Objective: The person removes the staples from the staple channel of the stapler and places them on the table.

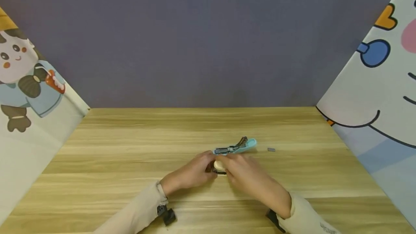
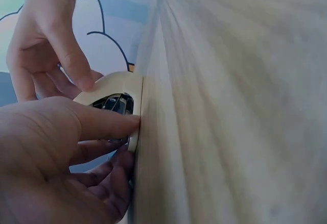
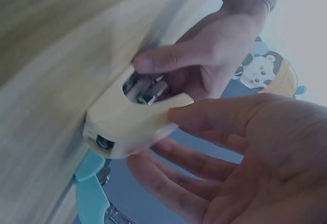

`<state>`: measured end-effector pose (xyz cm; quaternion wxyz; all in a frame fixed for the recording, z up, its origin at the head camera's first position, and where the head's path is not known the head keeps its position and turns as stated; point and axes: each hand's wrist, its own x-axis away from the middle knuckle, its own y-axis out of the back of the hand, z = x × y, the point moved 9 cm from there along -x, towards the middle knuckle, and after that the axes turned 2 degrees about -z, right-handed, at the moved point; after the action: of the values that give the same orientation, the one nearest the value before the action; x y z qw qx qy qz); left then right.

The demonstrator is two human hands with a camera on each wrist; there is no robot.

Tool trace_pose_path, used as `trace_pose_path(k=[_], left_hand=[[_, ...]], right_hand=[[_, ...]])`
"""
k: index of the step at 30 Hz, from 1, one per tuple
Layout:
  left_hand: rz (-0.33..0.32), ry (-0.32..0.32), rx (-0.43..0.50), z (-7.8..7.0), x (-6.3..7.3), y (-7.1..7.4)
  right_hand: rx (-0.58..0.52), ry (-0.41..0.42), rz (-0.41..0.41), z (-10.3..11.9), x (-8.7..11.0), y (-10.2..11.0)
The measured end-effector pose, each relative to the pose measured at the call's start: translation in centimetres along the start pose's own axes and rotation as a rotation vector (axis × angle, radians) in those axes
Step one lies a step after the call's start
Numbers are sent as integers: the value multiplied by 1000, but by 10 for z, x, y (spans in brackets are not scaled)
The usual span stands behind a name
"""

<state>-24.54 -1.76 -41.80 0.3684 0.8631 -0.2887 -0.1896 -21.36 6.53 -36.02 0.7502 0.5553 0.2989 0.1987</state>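
Two bare hands meet over a small cream plastic stapler lying on the light wooden table: the left hand pinches its end with curled thumb and fingers, and the right hand grips its top edge, thumb pressed on. Just behind lies an opened light-blue stapler, with a small grey staple block nearby.

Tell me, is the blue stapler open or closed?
Open: the blue stapler lies on the table with its metal staple track swung up.
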Motion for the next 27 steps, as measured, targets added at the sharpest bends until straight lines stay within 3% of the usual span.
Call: trace_pose_path(k=[6, 12, 18, 27], left_hand=[[-60, -2, 57, 3, -1, 1], [-121, -34, 53, 4, -3, 1], [-117, -34, 70, 3, -3, 0], [-105, -6, 77, 6, -1, 0]], right_hand=[[147, 31, -96, 9, 0, -2], [320, 69, -220, 21, 1, -8], [326, 73, -274, 23, 3, -8], [259, 76, -227, 20, 1, -8]])
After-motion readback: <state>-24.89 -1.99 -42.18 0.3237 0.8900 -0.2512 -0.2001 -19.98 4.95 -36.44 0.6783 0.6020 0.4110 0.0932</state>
